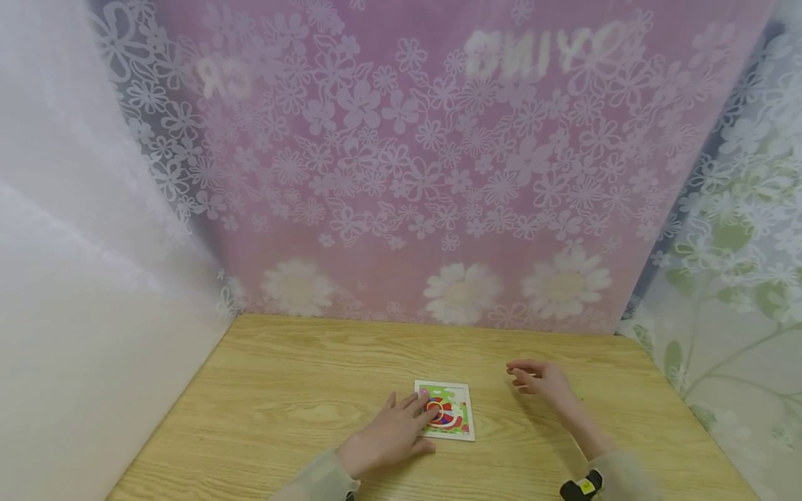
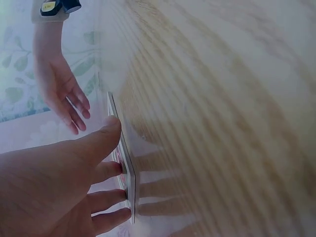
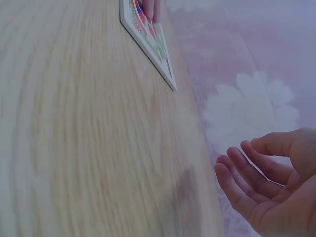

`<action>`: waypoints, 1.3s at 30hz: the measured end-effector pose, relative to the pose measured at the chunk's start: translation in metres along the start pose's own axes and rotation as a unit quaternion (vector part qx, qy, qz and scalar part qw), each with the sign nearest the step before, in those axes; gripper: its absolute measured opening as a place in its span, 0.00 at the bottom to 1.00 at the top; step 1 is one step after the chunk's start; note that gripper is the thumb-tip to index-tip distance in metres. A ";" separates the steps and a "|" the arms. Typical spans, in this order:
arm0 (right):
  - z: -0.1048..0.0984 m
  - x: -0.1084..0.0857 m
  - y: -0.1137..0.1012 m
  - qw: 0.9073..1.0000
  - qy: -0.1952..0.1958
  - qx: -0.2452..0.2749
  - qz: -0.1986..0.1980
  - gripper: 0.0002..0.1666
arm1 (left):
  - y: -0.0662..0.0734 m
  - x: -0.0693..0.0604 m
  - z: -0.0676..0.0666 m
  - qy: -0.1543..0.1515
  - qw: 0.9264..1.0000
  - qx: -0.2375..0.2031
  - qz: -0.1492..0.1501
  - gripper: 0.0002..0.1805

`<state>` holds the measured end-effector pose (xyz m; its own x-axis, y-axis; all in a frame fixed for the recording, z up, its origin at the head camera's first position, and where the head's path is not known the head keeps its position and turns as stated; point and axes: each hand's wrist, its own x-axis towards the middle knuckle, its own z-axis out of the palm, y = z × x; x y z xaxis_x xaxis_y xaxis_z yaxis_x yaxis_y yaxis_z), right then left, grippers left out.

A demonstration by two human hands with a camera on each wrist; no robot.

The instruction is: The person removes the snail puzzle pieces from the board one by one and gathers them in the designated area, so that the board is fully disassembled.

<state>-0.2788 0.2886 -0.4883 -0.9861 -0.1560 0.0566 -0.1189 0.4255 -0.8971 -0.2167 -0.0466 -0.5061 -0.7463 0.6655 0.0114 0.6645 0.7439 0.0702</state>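
A square puzzle board (image 1: 471, 422) with a white rim and a red, blue and green picture lies flat on the wooden table (image 1: 301, 376). The left hand (image 1: 391, 430) rests on its left part with fingers spread; in the left wrist view the left hand (image 2: 64, 182) has its fingertips on the board (image 2: 129, 173). Held above the table to the right of the board, the right hand (image 1: 545, 383) has loosely bent fingers and nothing visible in them. The right wrist view shows the right hand (image 3: 271, 182) apart from the board (image 3: 148, 44).
A pink flowered sheet (image 1: 407, 174) hangs behind the table's far edge. White sheeting (image 1: 94, 278) stands at the left, and a leaf-patterned sheet (image 1: 739, 313) at the right. A tiny green and red bit lies just behind the right wrist.
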 end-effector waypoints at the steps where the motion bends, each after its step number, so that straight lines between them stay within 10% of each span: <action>1: 0.004 0.000 -0.001 1.000 -0.005 0.005 -0.001 0.23 | 0.000 0.000 -0.001 -0.002 1.000 0.002 0.000 0.38; 17: 0.052 0.007 -0.027 0.996 -0.072 0.059 -0.014 0.21 | 0.000 0.001 0.001 0.014 1.000 0.014 0.003 0.32; 39: 0.087 0.009 -0.036 0.995 -0.100 -0.008 0.017 0.18 | 0.004 0.004 -0.005 0.014 1.000 0.022 -0.009 0.33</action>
<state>-0.2735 0.1949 -0.4938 -0.9472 -0.3147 -0.0623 -0.0903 0.4480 -0.8895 -0.2174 -0.0409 -0.5005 -0.7591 0.6499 0.0388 0.6509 0.7587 0.0261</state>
